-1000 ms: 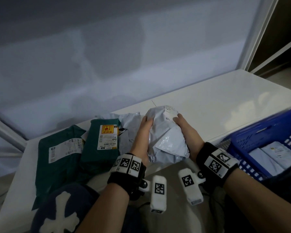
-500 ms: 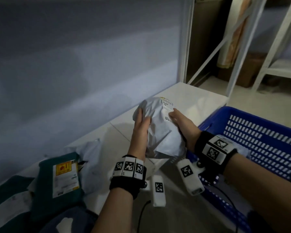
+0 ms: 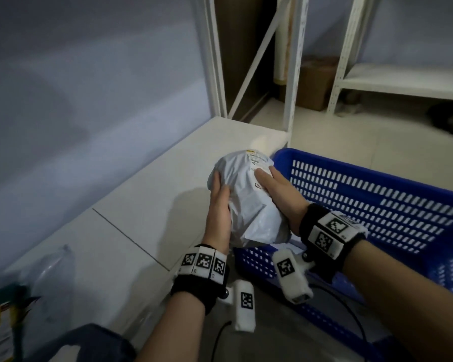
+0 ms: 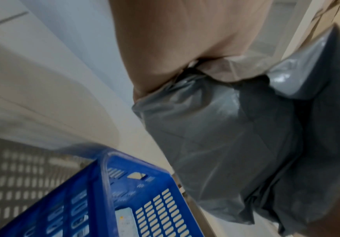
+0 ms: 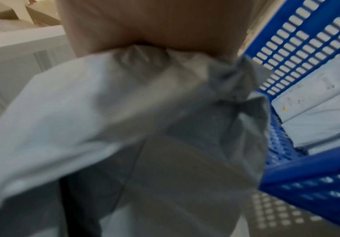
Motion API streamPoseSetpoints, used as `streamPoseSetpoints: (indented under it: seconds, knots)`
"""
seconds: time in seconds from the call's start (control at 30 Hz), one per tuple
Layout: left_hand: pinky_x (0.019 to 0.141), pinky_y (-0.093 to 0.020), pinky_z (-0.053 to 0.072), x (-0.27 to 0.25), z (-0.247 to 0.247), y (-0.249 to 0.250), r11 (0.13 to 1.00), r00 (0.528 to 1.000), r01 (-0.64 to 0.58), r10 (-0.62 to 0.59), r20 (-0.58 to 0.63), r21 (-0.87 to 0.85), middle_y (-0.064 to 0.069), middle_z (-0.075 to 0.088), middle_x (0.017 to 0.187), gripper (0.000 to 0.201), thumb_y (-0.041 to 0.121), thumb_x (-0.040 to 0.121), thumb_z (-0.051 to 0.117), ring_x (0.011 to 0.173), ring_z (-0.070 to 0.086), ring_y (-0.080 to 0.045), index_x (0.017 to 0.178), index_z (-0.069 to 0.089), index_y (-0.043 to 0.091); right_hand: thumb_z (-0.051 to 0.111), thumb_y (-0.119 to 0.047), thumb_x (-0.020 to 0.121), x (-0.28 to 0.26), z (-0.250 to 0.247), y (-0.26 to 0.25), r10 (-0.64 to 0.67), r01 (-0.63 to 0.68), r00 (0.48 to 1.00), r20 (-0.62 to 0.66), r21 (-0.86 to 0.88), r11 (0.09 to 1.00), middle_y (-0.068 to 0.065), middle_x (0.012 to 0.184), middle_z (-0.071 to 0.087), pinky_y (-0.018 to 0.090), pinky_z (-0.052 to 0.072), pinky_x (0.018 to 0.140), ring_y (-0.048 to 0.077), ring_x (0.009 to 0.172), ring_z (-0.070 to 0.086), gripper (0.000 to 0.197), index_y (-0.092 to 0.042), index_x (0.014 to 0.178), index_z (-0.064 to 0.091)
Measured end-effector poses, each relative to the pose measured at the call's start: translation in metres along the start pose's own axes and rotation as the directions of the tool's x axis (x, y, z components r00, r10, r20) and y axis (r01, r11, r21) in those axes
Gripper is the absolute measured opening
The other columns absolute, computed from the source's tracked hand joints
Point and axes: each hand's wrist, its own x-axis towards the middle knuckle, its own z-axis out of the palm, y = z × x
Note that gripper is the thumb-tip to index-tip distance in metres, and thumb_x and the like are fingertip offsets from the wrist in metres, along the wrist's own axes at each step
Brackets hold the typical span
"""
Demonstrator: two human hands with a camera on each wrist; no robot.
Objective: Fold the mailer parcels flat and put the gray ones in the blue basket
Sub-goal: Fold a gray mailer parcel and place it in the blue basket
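I have the gray mailer [image 3: 249, 202] up off the bench [image 3: 141, 205], held between both hands above the near left corner of the blue basket [image 3: 377, 199]. My left hand [image 3: 219, 212] grips its left side, thumb lying on top and the fingers wrapped underneath out of sight. My right hand [image 3: 277, 194] grips the right side, thumb pressed on the white label near the top, the fingers curled under it and hidden from the head camera. The mailer is folded into a puffy, crumpled bundle, not flat.

From the left wrist, the mailer [image 4: 236, 136] fills the right half of the view below my palm [image 4: 185, 40], with the basket's corner [image 4: 108, 184] underneath it. From the right wrist, the mailer [image 5: 124, 128] bulges below my palm [image 5: 154, 24], blurred, and the basket [image 5: 306, 48] sits to the right with pale folded mailers [image 5: 317, 112] lying inside.

The basket stands off the right edge of the bench, just beside it. At the bench's near left corner I see a green mailer [image 3: 0, 322] with a yellow label, cut off by the frame, and a clear crumpled bag [image 3: 50, 278] just beside it.
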Motion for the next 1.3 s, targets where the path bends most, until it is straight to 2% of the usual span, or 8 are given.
streamPoseSetpoints:
  seconds: [0.33, 0.47, 0.6, 0.77, 0.87, 0.97, 1.07, 1.3]
  knots:
    - [0.119, -0.047, 0.027, 0.031, 0.095, -0.042, 0.98, 0.991, 0.023, -0.049, 0.125, 0.196, 0.016, 0.027, 0.159, 0.061, 0.058, 0.09, 0.036, 0.145, 0.031, -0.011, 0.149, 0.022, 0.051, 0.047, -0.047, 0.096, 0.017, -0.11, 0.024, 0.049, -0.046, 0.988, -0.145, 0.028, 0.999, -0.015, 0.121, 0.053, 0.037, 0.035, 0.11, 0.014, 0.115, 0.053, 0.049, -0.029, 0.142, 0.043]
    - [0.12, -0.048, 0.026, 0.043, 0.124, -0.058, 0.977, 0.991, 0.041, -0.066, 0.117, 0.209, 0.013, 0.022, 0.162, 0.059, 0.053, 0.098, 0.033, 0.147, 0.027, -0.013, 0.153, 0.016, 0.045, 0.052, -0.056, 0.08, 0.033, -0.137, 0.037, 0.105, -0.101, 0.98, -0.171, 0.033, 0.994, -0.005, 0.126, 0.063, 0.045, 0.04, 0.108, 0.019, 0.115, 0.059, 0.053, -0.032, 0.128, 0.057]
    - [0.117, -0.051, 0.03, 0.057, 0.133, -0.073, 0.98, 0.995, 0.062, -0.075, 0.06, 0.19, 0.008, 0.022, 0.162, 0.062, 0.057, 0.095, 0.035, 0.146, 0.03, -0.018, 0.153, 0.017, 0.046, 0.053, -0.055, 0.08, 0.052, -0.148, 0.045, 0.125, -0.118, 0.982, -0.14, 0.052, 0.992, -0.002, 0.121, 0.066, 0.047, 0.042, 0.106, 0.021, 0.111, 0.062, 0.047, -0.031, 0.119, 0.062]
    - [0.119, -0.051, 0.027, 0.079, 0.144, -0.087, 0.972, 0.996, 0.048, -0.064, 0.065, 0.23, 0.008, 0.015, 0.164, 0.058, 0.05, 0.099, 0.032, 0.148, 0.023, -0.018, 0.153, 0.012, 0.045, 0.054, -0.052, 0.086, 0.073, -0.162, 0.054, 0.142, -0.129, 0.981, -0.129, 0.104, 0.986, -0.003, 0.123, 0.066, 0.043, 0.041, 0.107, 0.019, 0.112, 0.062, 0.046, -0.029, 0.126, 0.06]
    - [0.121, -0.052, 0.02, 0.098, 0.156, -0.089, 0.944, 0.991, 0.02, -0.062, 0.117, 0.33, 0.011, 0.01, 0.165, 0.061, 0.054, 0.098, 0.029, 0.15, 0.015, -0.015, 0.154, 0.007, 0.044, 0.059, -0.056, 0.078, 0.086, -0.176, 0.063, 0.155, -0.126, 0.975, -0.157, 0.183, 0.975, -0.002, 0.121, 0.068, 0.042, 0.043, 0.107, 0.02, 0.111, 0.064, 0.056, -0.028, 0.126, 0.061]
    - [0.122, -0.049, 0.017, 0.116, 0.168, -0.09, 0.917, 0.985, -0.004, -0.064, 0.159, 0.399, 0.01, 0.015, 0.164, 0.059, 0.052, 0.099, 0.03, 0.15, 0.018, -0.014, 0.154, 0.011, 0.043, 0.057, -0.054, 0.078, 0.096, -0.186, 0.071, 0.174, -0.123, 0.963, -0.207, 0.239, 0.963, 0.0, 0.119, 0.069, 0.044, 0.044, 0.105, 0.022, 0.111, 0.064, 0.053, -0.028, 0.124, 0.063]
    - [0.122, -0.041, 0.015, 0.128, 0.172, -0.091, 0.899, 0.979, 0.03, -0.115, 0.169, 0.438, 0.012, 0.02, 0.162, 0.053, 0.044, 0.104, 0.031, 0.148, 0.02, -0.012, 0.155, 0.016, 0.04, 0.052, -0.063, 0.071, 0.105, -0.188, 0.082, 0.169, -0.114, 0.955, -0.245, 0.223, 0.968, -0.006, 0.133, 0.059, 0.045, 0.037, 0.11, 0.02, 0.12, 0.056, 0.071, -0.032, 0.135, 0.052]
    - [0.12, -0.047, 0.025, 0.149, 0.155, -0.124, 0.896, 0.962, 0.123, -0.214, 0.172, 0.426, 0.018, 0.036, 0.155, 0.067, 0.06, 0.084, 0.041, 0.143, 0.033, -0.009, 0.149, 0.032, 0.046, 0.046, -0.066, 0.071, 0.126, -0.185, 0.109, 0.185, -0.149, 0.955, -0.231, 0.166, 0.975, -0.002, 0.131, 0.058, 0.05, 0.041, 0.105, 0.024, 0.115, 0.057, 0.071, -0.038, 0.136, 0.046]
